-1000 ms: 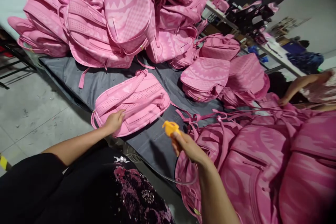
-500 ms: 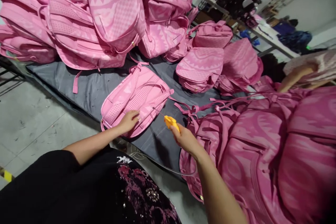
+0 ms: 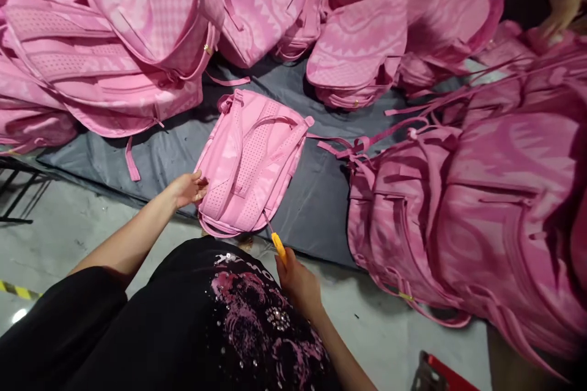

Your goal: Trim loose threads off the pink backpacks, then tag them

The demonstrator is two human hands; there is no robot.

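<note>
In the head view, your left hand (image 3: 188, 189), fingers parted and loosely curled, is at the left side of a pink backpack (image 3: 250, 162) lying straps-up at the grey-covered bench's (image 3: 325, 211) near edge, while your right hand's (image 3: 300, 286) fingers close around a yellow-handled tool (image 3: 279, 247), its thin tip at the bag's near right edge.

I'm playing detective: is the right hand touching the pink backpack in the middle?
Apart. The head view shows a gap between the right hand and the backpack, with the yellow tool in between.
</note>
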